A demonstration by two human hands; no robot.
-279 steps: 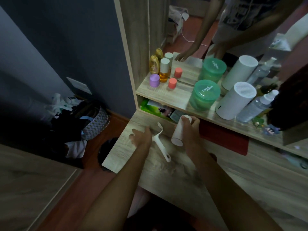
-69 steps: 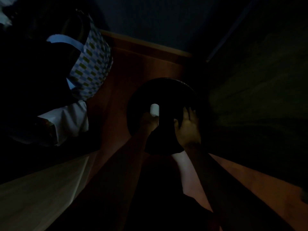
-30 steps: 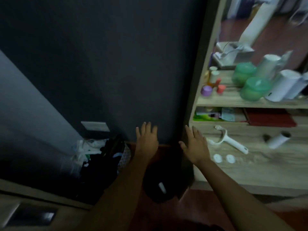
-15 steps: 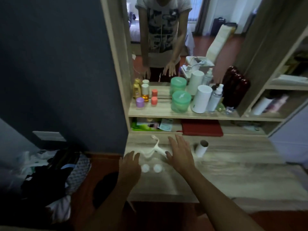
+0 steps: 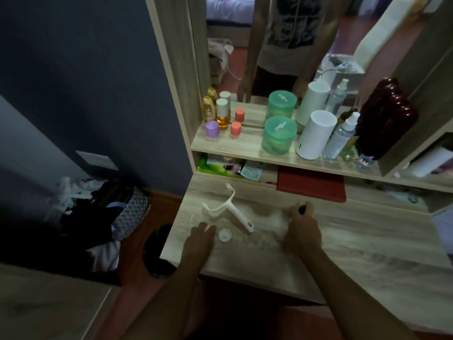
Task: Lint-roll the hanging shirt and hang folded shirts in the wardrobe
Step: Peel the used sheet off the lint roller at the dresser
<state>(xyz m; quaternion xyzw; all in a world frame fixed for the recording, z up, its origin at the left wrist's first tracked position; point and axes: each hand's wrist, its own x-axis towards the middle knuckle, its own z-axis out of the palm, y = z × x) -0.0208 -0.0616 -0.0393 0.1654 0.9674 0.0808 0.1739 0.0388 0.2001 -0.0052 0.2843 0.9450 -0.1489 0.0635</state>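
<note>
White roller frame (image 5: 230,212) lies on the worktop (image 5: 343,244) between the hands, long axis running from far-left fork to near-right handle end. Left hand (image 5: 199,238) rests fingers-down just beside 1 round cap (image 5: 224,234), holding nothing. Right hand (image 5: 302,229) is blurred, curled round the roll (image 5: 302,209). Handle end sits nearer the right hand.

It's a bedroom in a home. A wood dressing table (image 5: 343,246) w/ a mirror (image 5: 282,45) stands on the right. Far in the mirror is a bed (image 5: 228,8). Bottles & jars, e.g. a green jar (image 5: 278,136), sit on the shelf (image 5: 235,146). Clothes (image 5: 98,217) are piled on the floor at left.
</note>
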